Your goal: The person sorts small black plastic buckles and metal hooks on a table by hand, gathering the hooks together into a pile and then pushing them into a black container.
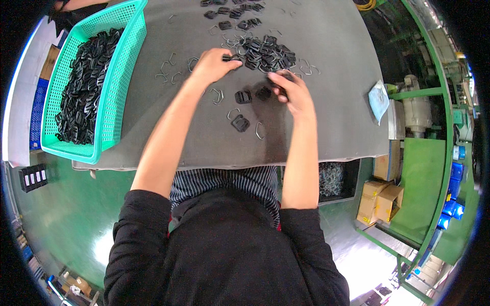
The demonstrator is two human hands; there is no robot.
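Nearest the camera: person's dark top and striped apron, both bare forearms reaching up over the near edge of a grey work table [153, 137]. Just past the edge lie a few loose parts: a bent wire clip [259, 130], a black plastic buckle [240, 123], then two more buckles at [243, 97] and [263, 93], side by side between the two hands. Right hand [293, 93] sits just right of those, fingers curled in and pinching a small black buckle piece [284, 77] at the fingertips; how much of it is hidden by the fingers is unclear. Left hand [213, 65] is a bit farther out, fingers closed in a pinch on a black buckle [228, 57] at the near-left edge of the main pile of black buckles [266, 53], which is mixed with wire clips. More wire clips [168, 71] scattered loose to the left of the left hand, apart from it. Farther still, a smaller group of buckles [232, 13] near the far side of the table. At far left on the table, a teal plastic basket [122, 76] filled with black buckles, well apart from both hands. Right edge of table: a folded pale blue cloth [378, 99]. Below the table on the right, cardboard boxes [382, 200] on the floor by a green frame.
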